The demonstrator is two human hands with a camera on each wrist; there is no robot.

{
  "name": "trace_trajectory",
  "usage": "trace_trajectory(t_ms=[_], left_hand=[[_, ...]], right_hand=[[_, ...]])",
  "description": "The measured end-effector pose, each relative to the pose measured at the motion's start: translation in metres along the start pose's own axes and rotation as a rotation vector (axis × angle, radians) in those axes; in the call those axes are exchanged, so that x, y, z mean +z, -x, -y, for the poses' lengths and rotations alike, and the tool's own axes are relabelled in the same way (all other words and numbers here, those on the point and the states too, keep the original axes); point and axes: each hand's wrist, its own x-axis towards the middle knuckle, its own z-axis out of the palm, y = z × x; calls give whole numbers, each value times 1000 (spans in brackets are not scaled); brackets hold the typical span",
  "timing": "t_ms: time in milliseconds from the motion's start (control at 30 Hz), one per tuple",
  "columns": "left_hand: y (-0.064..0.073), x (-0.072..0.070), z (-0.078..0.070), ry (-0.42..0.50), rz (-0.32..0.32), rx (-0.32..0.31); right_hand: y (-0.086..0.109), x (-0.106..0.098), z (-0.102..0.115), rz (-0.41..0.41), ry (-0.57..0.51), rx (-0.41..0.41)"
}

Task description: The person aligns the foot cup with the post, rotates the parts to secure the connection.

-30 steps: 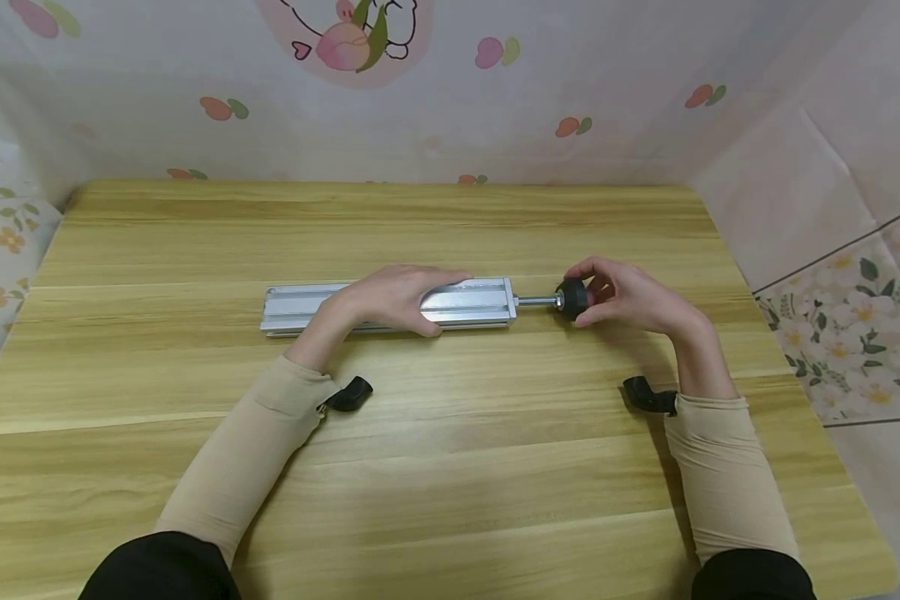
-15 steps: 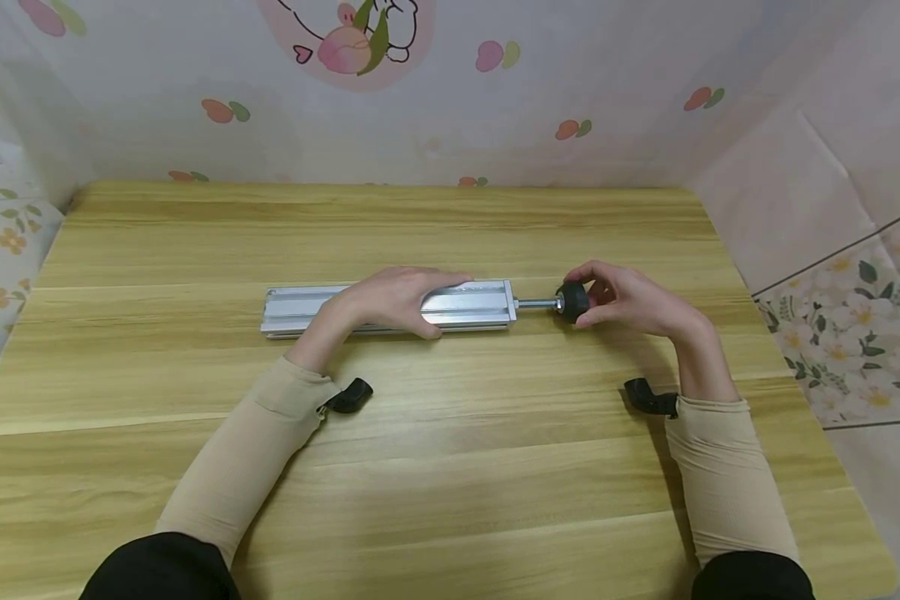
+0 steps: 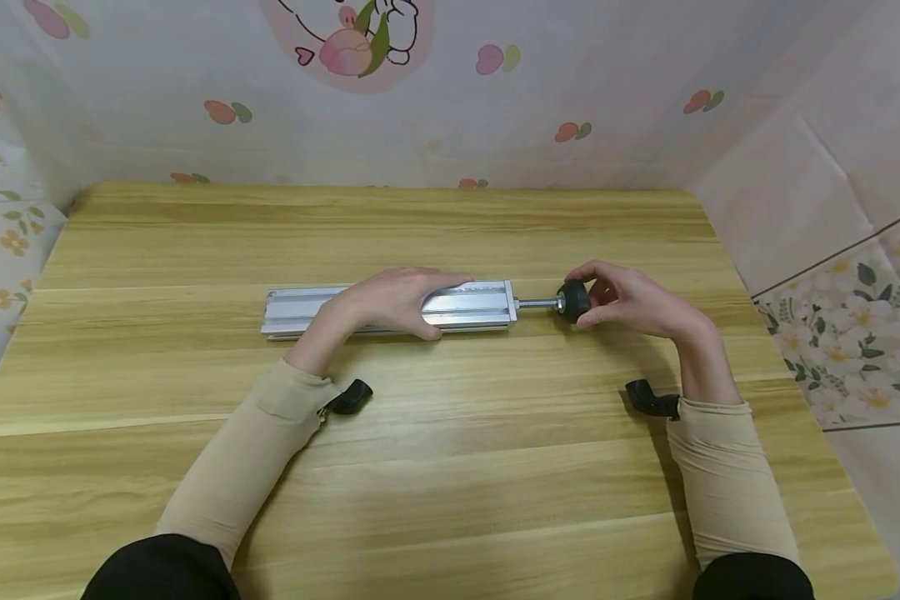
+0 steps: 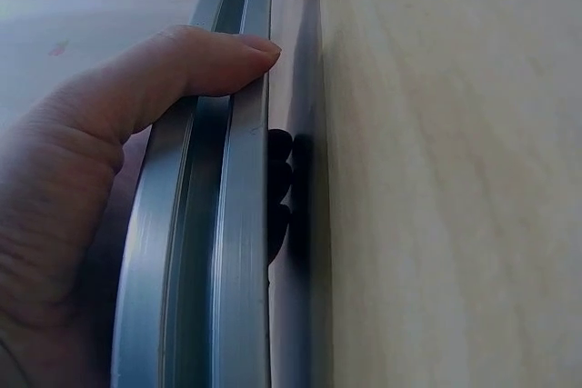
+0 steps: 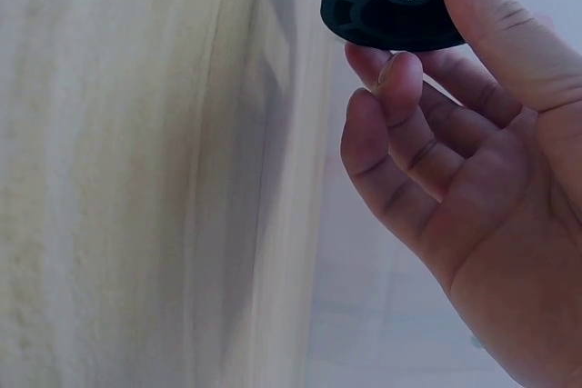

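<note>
A silver aluminium profile (image 3: pixel 472 304) with long grooves lies lengthwise across the middle of the table. Over it arches my left hand (image 3: pixel 388 298), gripping it with the thumb on the near side; in the left wrist view the thumb (image 4: pixel 214 59) crosses the grooved face and dark fingertips show past the far edge. From the plate at the profile's right end a threaded rod (image 3: pixel 536 303) sticks out, tipped by a black round levelling foot (image 3: pixel 573 301). My right hand (image 3: pixel 637 302) pinches that foot at its rim. The right wrist view shows the foot's ribbed, hollow underside (image 5: pixel 364 6).
The wood-grain table (image 3: pixel 450 467) runs back to a white curtain (image 3: pixel 420 125) printed with fruit. Flowered cloth (image 3: pixel 862 325) hangs beyond the right edge. A black wrist-camera mount (image 3: pixel 351 396) juts from the left sleeve, and another mount (image 3: pixel 648 398) from the right.
The head view has tilted up slightly, so the whole scene sits a few pixels lower. Both hands keep the same hold on the profile and the foot.
</note>
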Motion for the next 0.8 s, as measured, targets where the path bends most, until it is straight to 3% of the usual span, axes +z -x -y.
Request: trace_trajectory(t_ms=[300, 800], left_hand=[[4, -2, -2, -9, -11, -13], [0, 3, -2, -21, -54, 85]], right_hand=[[-1, -1, 1, 12, 5, -8], [-2, 3, -7, 28, 14, -8]])
